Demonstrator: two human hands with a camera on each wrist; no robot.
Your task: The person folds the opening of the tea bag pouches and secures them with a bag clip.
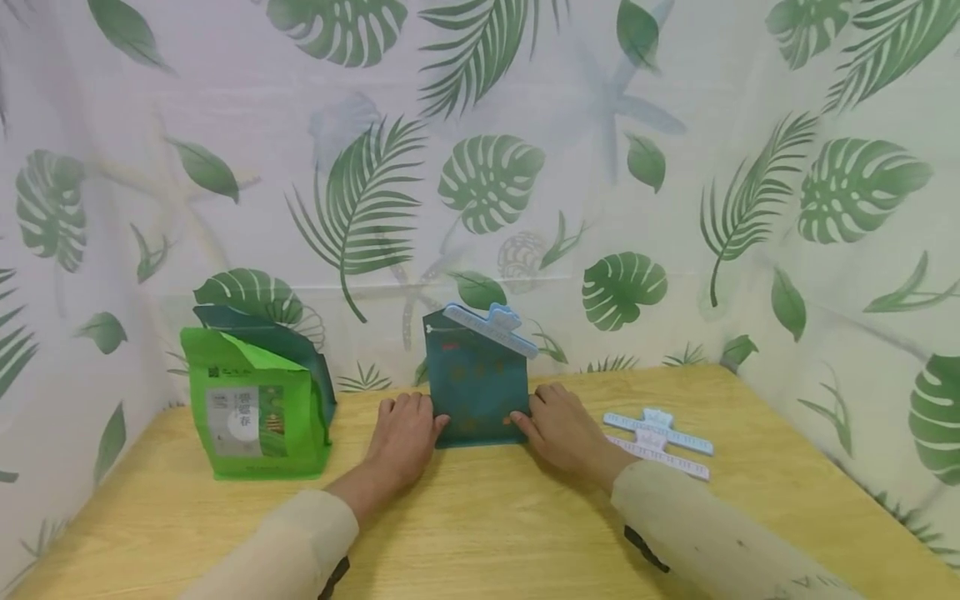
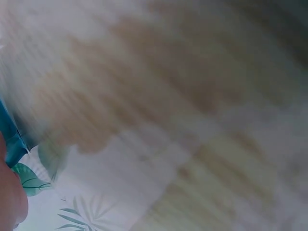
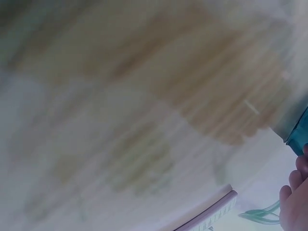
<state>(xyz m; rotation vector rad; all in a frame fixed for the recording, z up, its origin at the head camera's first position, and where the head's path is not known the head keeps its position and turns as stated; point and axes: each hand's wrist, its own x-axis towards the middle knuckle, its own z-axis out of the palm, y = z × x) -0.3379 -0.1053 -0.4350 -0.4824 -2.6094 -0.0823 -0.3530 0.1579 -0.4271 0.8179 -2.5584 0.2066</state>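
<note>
A dark teal pouch stands upright on the table, a blue clip slanting across its top right corner. Both hands grip the lower sides of this pouch. The left hand has its thumb on the front at the left edge, and the right hand mirrors it at the right edge. In the left wrist view, only part of the left hand shows beside a teal sliver of the pouch. The right wrist view catches the fingers of the right hand at its edge; the rest is mostly blurred.
On the left stands a bright green tea bag, with another dark teal pouch behind it. Right of the right hand lie a blue clip and a pinkish clip. A leaf-patterned cloth walls in the wooden table.
</note>
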